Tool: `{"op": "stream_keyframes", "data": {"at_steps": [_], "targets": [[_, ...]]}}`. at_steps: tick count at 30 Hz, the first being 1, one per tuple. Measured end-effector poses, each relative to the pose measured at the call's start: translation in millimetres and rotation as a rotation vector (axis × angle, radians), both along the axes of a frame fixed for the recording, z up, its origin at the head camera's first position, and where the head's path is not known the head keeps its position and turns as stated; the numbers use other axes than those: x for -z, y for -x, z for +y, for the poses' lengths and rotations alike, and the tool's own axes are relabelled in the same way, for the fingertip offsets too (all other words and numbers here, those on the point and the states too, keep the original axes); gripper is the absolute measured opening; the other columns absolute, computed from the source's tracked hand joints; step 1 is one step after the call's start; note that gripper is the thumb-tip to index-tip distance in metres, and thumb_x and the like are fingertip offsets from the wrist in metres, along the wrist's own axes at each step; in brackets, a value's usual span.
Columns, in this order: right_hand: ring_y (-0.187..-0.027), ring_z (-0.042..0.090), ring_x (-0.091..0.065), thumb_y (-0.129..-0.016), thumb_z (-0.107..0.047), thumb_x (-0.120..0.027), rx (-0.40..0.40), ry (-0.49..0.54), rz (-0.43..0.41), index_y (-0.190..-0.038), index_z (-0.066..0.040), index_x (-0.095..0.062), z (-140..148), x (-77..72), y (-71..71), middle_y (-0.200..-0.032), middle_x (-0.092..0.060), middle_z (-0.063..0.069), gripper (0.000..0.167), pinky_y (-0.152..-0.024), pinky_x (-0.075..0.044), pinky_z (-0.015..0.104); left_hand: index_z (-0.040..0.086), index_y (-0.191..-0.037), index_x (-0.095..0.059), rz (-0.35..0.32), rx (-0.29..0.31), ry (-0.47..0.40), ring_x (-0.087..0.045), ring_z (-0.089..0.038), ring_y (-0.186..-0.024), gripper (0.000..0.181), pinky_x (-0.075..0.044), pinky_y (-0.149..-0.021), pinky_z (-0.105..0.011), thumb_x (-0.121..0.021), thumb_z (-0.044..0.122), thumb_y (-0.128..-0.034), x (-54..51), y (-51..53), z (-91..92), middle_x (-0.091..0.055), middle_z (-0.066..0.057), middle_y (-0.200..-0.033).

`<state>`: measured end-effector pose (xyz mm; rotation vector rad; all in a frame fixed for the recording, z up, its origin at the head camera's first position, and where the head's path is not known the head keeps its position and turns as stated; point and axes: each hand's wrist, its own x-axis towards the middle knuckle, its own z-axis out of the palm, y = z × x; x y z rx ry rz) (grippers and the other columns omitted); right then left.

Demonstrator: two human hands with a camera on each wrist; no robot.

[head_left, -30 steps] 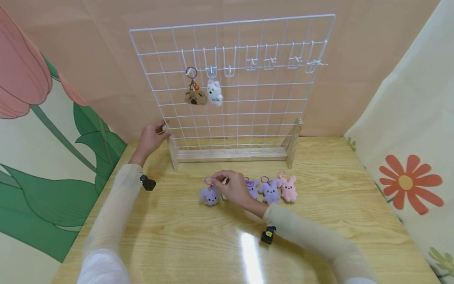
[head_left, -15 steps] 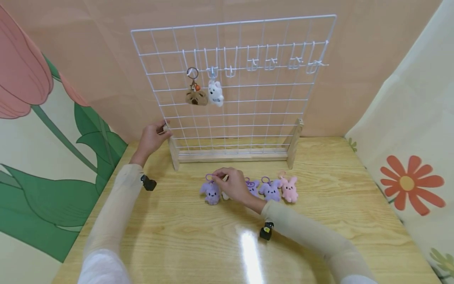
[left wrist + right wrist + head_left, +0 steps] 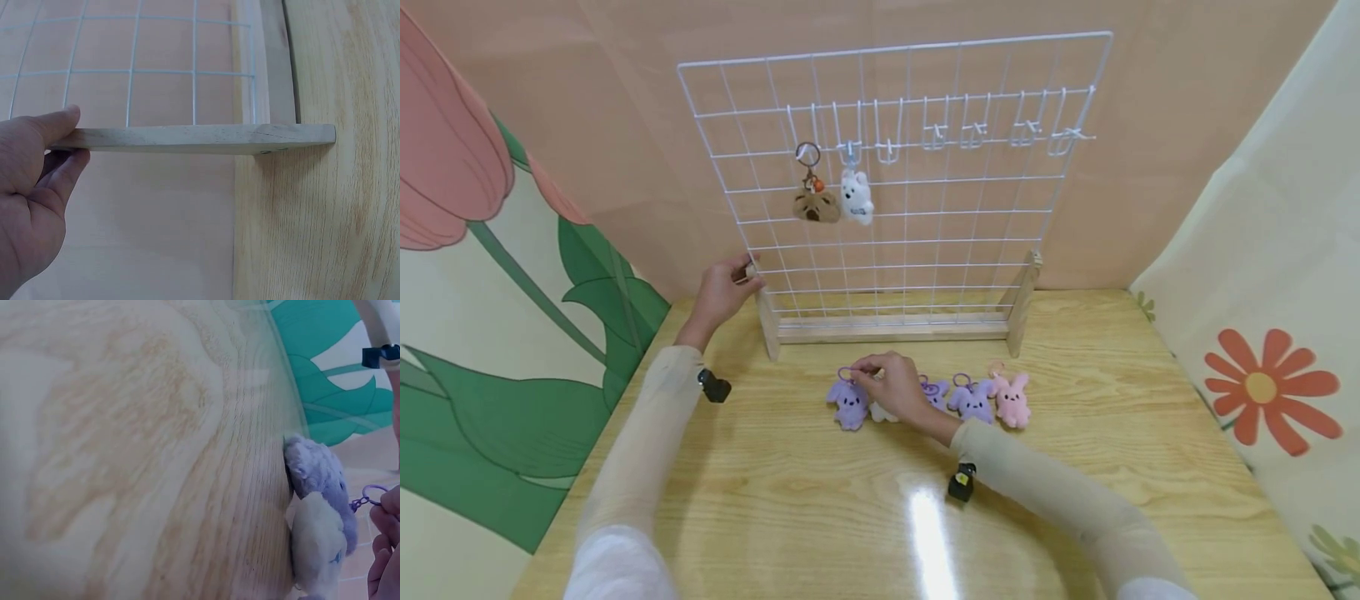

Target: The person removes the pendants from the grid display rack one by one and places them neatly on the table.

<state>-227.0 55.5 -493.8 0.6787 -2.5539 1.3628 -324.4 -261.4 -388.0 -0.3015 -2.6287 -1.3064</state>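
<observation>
My left hand (image 3: 722,292) pinches the top of the rack's left wooden support (image 3: 767,321); the left wrist view shows thumb and fingers on either side of that wooden piece (image 3: 206,136). My right hand (image 3: 898,389) pinches the purple ring (image 3: 844,374) of the leftmost purple plush keychain (image 3: 850,406). In the right wrist view the ring (image 3: 374,492) is at the fingertips, and the purple plush (image 3: 315,472) lies beside a white plush (image 3: 317,540). The head view has this white plush (image 3: 882,413) partly hidden under my right hand.
Right of my hand lie two purple plushes (image 3: 973,403) and a pink one (image 3: 1012,402). On the white grid (image 3: 895,192) hang a brown bear keychain (image 3: 816,206) and a white one (image 3: 857,198); several hooks (image 3: 973,135) to their right hold nothing.
The ring and the leftmost purple plush have shifted slightly right and up with my right hand, and the plush is turned more upright. My left hand stays on the support.
</observation>
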Motion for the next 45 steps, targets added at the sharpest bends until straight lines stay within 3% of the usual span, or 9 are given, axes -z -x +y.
{"op": "stream_keyframes", "data": {"at_steps": [10,19,25,29,34,41,45], "targets": [[-0.079,0.007,-0.069,-0.091,-0.019,-0.079,0.008,-0.056,-0.068,-0.094,-0.015,-0.082,0,7.6,5.9,-0.089,-0.078,-0.005,0.005,-0.068,-0.058,0.024,-0.005,-0.144,-0.054,-0.011,0.009,-0.017,-0.062,-0.037,-0.125,0.051,-0.059,-0.092,-0.024,-0.070,0.006,-0.0971,1.7,-0.4,-0.1,-0.064,-0.028,-0.129],[-0.074,0.008,-0.066,-0.091,-0.019,-0.079,0.000,-0.084,-0.073,-0.093,-0.014,-0.082,2,7.5,8.6,-0.086,-0.077,-0.005,0.006,-0.066,-0.056,0.025,-0.006,-0.144,-0.053,0.001,0.018,-0.005,-0.061,-0.039,-0.125,0.053,-0.055,-0.086,-0.012,-0.071,0.010,-0.0974,2.3,0.3,-1.4,-0.064,-0.028,-0.128],[-0.080,0.011,-0.066,-0.092,-0.021,-0.079,0.001,-0.083,-0.074,-0.097,-0.013,-0.082,8,0.4,11.5,-0.088,-0.078,-0.005,0.010,-0.070,-0.056,0.028,-0.005,-0.145,-0.052,-0.007,0.016,-0.004,-0.061,-0.039,-0.126,0.053,-0.056,-0.086,-0.013,-0.071,0.009,-0.0977,1.0,-0.3,-1.0,-0.064,-0.028,-0.130],[-0.083,0.013,-0.068,-0.094,-0.023,-0.077,-0.012,-0.061,-0.021,-0.102,-0.010,-0.081,14,-12.6,15.1,-0.092,-0.078,-0.003,0.016,-0.071,-0.058,0.030,-0.005,-0.145,-0.053,-0.009,0.014,-0.006,-0.061,-0.038,-0.126,0.052,-0.057,-0.089,-0.018,-0.070,0.010,-0.0978,0.7,-0.5,-0.6,-0.064,-0.027,-0.130],[-0.086,0.012,-0.069,-0.096,-0.028,-0.075,-0.033,-0.036,0.017,-0.107,-0.012,-0.080,22,-40.8,15.6,-0.096,-0.078,-0.004,0.019,-0.068,-0.057,0.027,-0.005,-0.144,-0.053,-0.010,0.009,-0.008,-0.060,-0.039,-0.126,0.052,-0.058,-0.092,-0.021,-0.070,0.008,-0.0976,1.3,0.3,-0.6,-0.063,-0.029,-0.132],[-0.085,0.014,-0.069,-0.095,-0.029,-0.076,-0.025,0.011,0.071,-0.108,-0.010,-0.080,27,-84.0,16.0,-0.096,-0.078,0.001,0.024,-0.047,-0.048,0.026,-0.005,-0.144,-0.054,-0.008,0.013,-0.014,-0.062,-0.038,-0.125,0.051,-0.056,-0.086,-0.013,-0.070,0.008,-0.0976,0.0,0.5,-1.4,-0.063,-0.028,-0.131],[-0.081,0.014,-0.068,-0.095,-0.030,-0.076,-0.032,0.031,0.125,-0.108,-0.010,-0.080,29,-104.1,18.1,-0.096,-0.078,0.002,0.024,-0.054,-0.054,0.025,-0.007,-0.144,-0.053,-0.004,0.018,-0.014,-0.061,-0.039,-0.125,0.051,-0.056,-0.087,-0.014,-0.070,0.006,-0.0972,-0.1,0.5,-1.3,-0.063,-0.029,-0.131]]}}
